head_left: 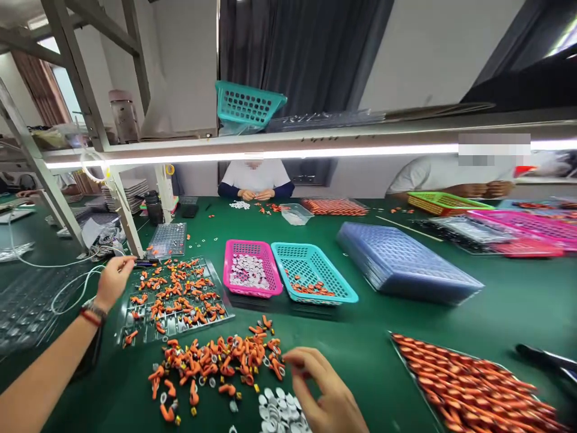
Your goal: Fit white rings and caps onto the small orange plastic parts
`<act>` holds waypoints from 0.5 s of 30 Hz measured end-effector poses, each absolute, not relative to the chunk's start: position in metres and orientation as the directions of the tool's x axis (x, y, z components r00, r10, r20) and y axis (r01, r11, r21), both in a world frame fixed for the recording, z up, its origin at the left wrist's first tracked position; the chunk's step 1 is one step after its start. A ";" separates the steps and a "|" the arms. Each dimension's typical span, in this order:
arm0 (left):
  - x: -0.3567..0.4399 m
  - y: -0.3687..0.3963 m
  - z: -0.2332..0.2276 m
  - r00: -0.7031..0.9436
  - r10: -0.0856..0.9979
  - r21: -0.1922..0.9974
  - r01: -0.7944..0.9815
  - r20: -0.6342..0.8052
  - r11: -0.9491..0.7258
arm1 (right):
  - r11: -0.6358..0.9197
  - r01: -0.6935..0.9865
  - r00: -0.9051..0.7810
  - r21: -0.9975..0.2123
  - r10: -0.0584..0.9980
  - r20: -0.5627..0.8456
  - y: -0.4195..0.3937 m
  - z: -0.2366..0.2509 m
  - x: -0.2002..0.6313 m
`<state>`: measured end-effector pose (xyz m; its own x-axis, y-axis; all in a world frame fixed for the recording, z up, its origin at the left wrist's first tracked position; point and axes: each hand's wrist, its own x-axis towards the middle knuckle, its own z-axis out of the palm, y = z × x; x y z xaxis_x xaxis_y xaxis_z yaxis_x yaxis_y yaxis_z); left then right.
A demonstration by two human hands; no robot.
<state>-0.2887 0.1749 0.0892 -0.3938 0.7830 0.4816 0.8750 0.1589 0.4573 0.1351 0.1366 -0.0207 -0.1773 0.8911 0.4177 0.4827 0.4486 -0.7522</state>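
Bare green table [360, 343] between trays

Desk [406, 337]: dark green. Loose parts [216, 361]: orange. Discs [277, 412]: white. Baskets: one pink [232, 249], one teal [336, 279], both lattice-walled. Tray stack [406, 264]: blue, gridded.

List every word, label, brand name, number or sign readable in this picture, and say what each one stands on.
None can be read.
The pink plastic basket, the teal plastic basket and the stack of bluish clear plastic trays carry no visible print.
The clear moulded tray near the left hand and the loose orange parts by the right hand show no markings.
The teal basket on the shelf is unlabelled.
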 end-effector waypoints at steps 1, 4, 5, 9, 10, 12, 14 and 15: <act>-0.279 0.155 0.080 -0.309 0.836 0.454 0.887 0.453 0.082 | 0.418 0.524 -0.200 -0.742 0.907 0.370 0.139 -0.021 0.135; -0.249 0.090 0.046 -0.053 0.933 0.433 0.894 0.356 -0.114 | 0.329 0.654 -0.308 -0.681 0.938 0.156 0.150 -0.020 0.132; -0.240 0.072 0.033 0.008 0.947 0.430 0.890 0.321 -0.153 | 0.318 0.679 -0.328 -0.662 0.938 0.114 0.155 -0.019 0.129; -0.211 0.033 -0.004 0.221 0.970 0.360 0.901 0.099 -0.242 | 0.293 0.735 -0.334 -0.612 0.941 0.049 0.181 -0.016 0.115; -0.204 0.033 -0.010 0.206 0.976 0.347 0.912 0.074 -0.218 | 0.279 0.751 -0.326 -0.598 0.945 0.031 0.188 -0.016 0.110; -0.189 0.039 -0.016 0.168 0.983 0.346 0.920 0.070 -0.182 | 0.253 0.779 -0.304 -0.573 0.953 0.007 0.199 -0.018 0.098; -0.172 0.048 -0.021 0.145 0.987 0.350 0.923 0.074 -0.162 | 0.243 0.793 -0.293 -0.559 0.956 0.000 0.204 -0.021 0.085; -0.162 0.052 -0.023 0.127 0.989 0.348 0.926 0.077 -0.146 | 0.247 0.792 -0.294 -0.558 0.956 0.005 0.203 -0.023 0.079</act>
<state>-0.1623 0.0518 -0.0232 0.1274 0.9889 0.0770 0.9261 -0.1464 0.3478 0.0789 0.2030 -0.0227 -0.2945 0.9557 0.0046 0.7924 0.2468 -0.5579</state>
